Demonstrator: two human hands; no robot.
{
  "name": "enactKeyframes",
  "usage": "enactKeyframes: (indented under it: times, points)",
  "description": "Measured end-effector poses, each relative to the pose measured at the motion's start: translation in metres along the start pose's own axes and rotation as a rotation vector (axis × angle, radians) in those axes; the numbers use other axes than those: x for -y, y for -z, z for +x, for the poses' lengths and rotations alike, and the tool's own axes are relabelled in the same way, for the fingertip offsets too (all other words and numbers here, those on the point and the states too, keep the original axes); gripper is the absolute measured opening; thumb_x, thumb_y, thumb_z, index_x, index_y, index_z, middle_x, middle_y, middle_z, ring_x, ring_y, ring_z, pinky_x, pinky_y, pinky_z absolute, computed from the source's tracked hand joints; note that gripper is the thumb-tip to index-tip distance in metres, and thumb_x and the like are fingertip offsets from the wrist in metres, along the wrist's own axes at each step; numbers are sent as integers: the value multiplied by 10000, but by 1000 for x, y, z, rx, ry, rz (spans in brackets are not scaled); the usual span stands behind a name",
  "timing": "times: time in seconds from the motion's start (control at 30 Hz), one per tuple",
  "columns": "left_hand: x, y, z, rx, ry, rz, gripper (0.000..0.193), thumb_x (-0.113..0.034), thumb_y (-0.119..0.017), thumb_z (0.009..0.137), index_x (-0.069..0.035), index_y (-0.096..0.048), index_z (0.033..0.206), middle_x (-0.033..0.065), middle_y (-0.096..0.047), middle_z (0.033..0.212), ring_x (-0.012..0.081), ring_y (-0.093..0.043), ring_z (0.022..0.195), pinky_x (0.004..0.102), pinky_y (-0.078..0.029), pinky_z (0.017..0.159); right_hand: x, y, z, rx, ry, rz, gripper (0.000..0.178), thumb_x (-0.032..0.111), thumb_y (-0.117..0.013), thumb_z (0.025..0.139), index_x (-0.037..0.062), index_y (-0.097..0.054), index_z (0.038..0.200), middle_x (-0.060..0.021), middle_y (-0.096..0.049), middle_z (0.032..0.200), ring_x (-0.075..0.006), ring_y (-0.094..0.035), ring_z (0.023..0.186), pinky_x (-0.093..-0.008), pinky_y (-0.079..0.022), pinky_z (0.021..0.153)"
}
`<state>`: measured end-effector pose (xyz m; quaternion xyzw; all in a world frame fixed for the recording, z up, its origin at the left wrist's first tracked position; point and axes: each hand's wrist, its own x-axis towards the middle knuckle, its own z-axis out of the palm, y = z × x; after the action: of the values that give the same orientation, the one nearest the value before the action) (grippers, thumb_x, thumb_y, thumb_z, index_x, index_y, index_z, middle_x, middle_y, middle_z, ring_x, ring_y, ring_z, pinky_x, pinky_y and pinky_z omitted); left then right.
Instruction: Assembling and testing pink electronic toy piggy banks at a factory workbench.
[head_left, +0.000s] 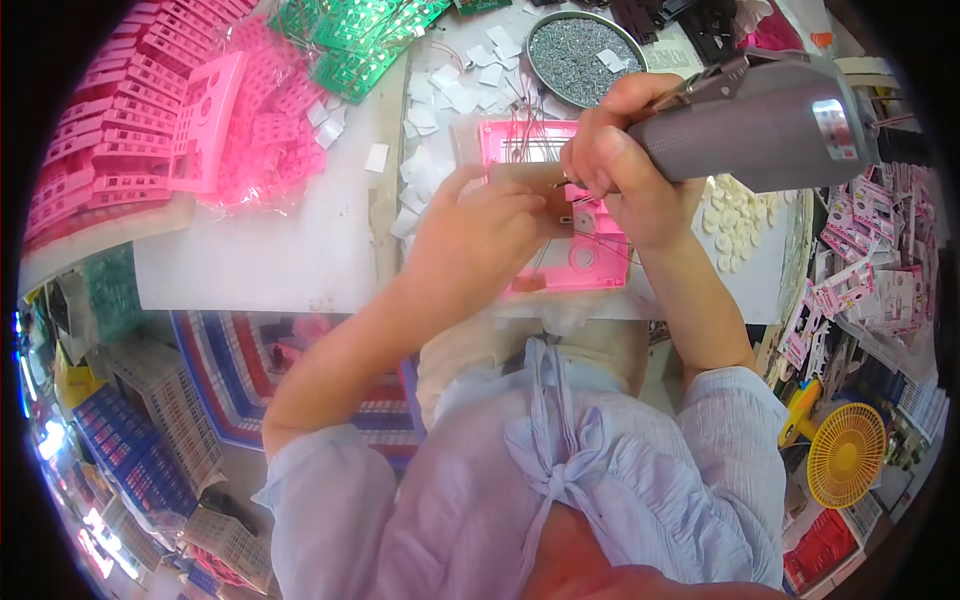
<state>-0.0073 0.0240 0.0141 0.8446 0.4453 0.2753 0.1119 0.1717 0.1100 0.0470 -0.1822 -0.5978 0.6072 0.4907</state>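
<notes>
In my right hand [635,175] is a grey electric screwdriver [750,130], its fingers wrapped round the front end. Its thin tip points left and down at a brown circuit board [530,178]. That board lies over a pink plastic casing [600,262], which rests at the table's near edge. My left hand [465,240] has its fingers bent over the board, holding it against the casing. Thin wires [525,125] stick out past the board's far side. The exact spot where the tip meets the board is partly hidden by my right fingers.
Behind the casing stands a round tray [590,28] of small metal screws. White paper pieces [455,90] lie left of it; cream round parts [735,225] lie right. Pink casings [130,110] and green circuit boards [370,50] are piled far left. A yellow fan [848,455] stands low right.
</notes>
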Motion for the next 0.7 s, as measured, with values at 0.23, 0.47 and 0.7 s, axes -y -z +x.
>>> enactKeyframes:
  times: [0.23, 0.47, 0.7]
  points:
    - [-4, -8, -15, -32, 214, -183, 109, -107, -748, 828, -116, -644, 861, 45, -715, 1201, 206, -647, 1175, 508, -333, 1069, -7, 0, 1, 50, 21, 13, 249, -44, -512, 936, 58, -479, 1160, -54, -502, 709, -122, -445, 557, -328, -429, 537]
    - [-10, -10, -15, -26, 360, -236, 119, -101, -760, 814, -134, -653, 854, 27, -717, 1209, 184, -641, 1184, 495, -279, 1039, -17, 0, 0, 65, 86, -228, 196, -57, -552, 921, 49, -470, 1064, -81, -530, 727, -128, -472, 568, -343, -470, 551]
    - [-13, -23, -18, -185, 236, -91, 101, -132, -744, 813, -149, -706, 905, -3, -730, 1134, 153, -654, 1153, 565, -248, 1083, -9, 1, 1, 48, 36, -170, 196, 44, -603, 949, 60, -485, 1104, -66, -542, 721, -130, -478, 557, -318, -463, 543]
